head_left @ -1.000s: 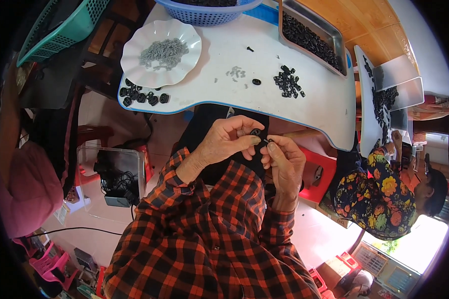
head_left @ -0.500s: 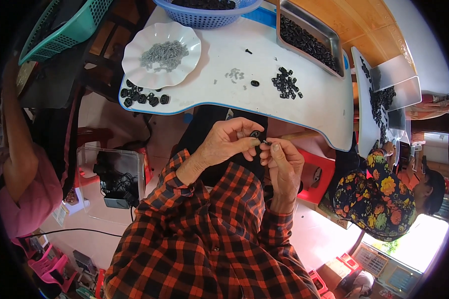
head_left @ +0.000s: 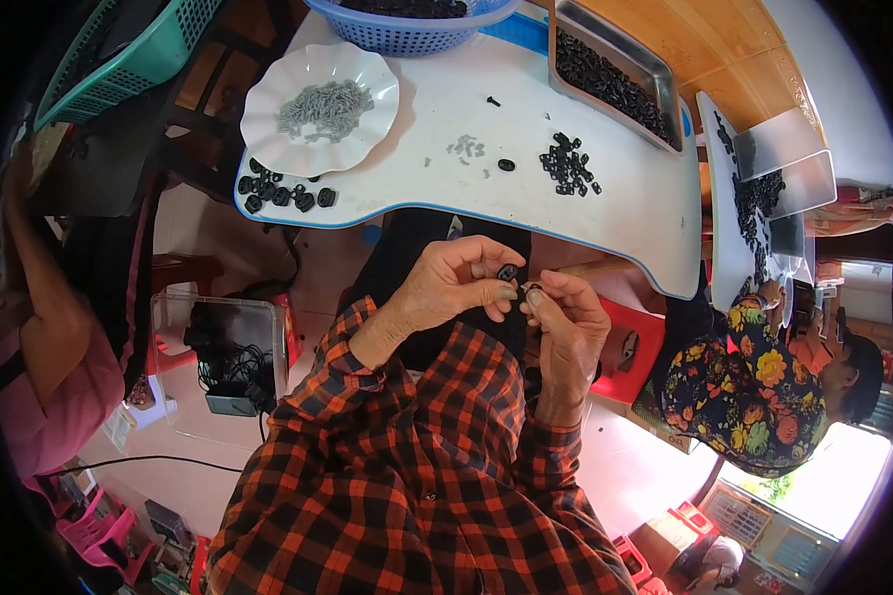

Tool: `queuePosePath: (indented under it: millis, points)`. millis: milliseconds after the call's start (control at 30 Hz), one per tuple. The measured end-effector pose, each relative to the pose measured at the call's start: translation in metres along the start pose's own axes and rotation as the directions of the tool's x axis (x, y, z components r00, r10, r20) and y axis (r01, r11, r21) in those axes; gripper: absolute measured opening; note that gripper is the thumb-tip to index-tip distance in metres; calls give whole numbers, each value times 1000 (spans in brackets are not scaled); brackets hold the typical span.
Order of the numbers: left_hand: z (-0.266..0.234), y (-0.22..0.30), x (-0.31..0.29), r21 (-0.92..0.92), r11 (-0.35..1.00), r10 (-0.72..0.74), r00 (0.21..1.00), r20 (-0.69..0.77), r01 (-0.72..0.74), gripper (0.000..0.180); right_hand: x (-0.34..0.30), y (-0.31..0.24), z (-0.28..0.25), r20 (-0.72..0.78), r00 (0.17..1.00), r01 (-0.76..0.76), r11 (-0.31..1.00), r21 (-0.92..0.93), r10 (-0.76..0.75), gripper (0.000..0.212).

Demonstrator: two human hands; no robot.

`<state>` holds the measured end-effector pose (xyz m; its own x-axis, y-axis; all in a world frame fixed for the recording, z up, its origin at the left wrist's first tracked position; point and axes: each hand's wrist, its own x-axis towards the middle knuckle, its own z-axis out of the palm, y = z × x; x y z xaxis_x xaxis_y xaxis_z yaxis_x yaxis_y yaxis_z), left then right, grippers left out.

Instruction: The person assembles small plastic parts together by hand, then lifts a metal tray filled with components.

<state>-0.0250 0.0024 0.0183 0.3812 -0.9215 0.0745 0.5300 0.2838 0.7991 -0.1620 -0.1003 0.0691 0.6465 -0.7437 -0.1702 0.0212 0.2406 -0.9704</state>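
My left hand (head_left: pixel 445 283) pinches a small oval black plastic part (head_left: pixel 507 272) with holes in it, held over my lap in front of the table edge. Close against it, my right hand (head_left: pixel 569 315) is closed at the fingertips on a small dark piece (head_left: pixel 530 289), mostly covered by the thumb and finger. Beyond my hands, on the white table (head_left: pixel 437 119), lie a pile of small black parts (head_left: pixel 568 166), a single black oval part (head_left: pixel 506 165), a few small grey pieces (head_left: pixel 465 149) and a group of black parts (head_left: pixel 286 190) at the left.
A white scalloped plate (head_left: pixel 268 94) holds many grey pieces. Behind stand a blue basket (head_left: pixel 407 35) and a metal tray (head_left: pixel 615 50) of black parts. A clear plastic bin (head_left: pixel 174 367) sits left, by a red stool (head_left: pixel 620 347) on the right. Another person (head_left: pixel 754 387) sits at right.
My right fingertips have shifted and closed further over the small piece, hiding more of it. The oval part in my left hand has turned slightly; the table things stay put.
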Motion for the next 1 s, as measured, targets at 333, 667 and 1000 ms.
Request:
queuePosePath:
  millis: [333,667,1000]
  points:
    - [-1,-2,-1,-11,1000,0,999,-47,0,30,-2,2,-1,48,998,52,996,-76,-49,19]
    - [-8,-5,-1,-166,986,-7,1000,-31,1,31,-6,-4,10,61,994,107,964,-244,-95,18]
    - [-1,-5,-2,-196,980,36,999,-35,-43,31,-8,-9,20,26,993,115,975,-192,-113,15]
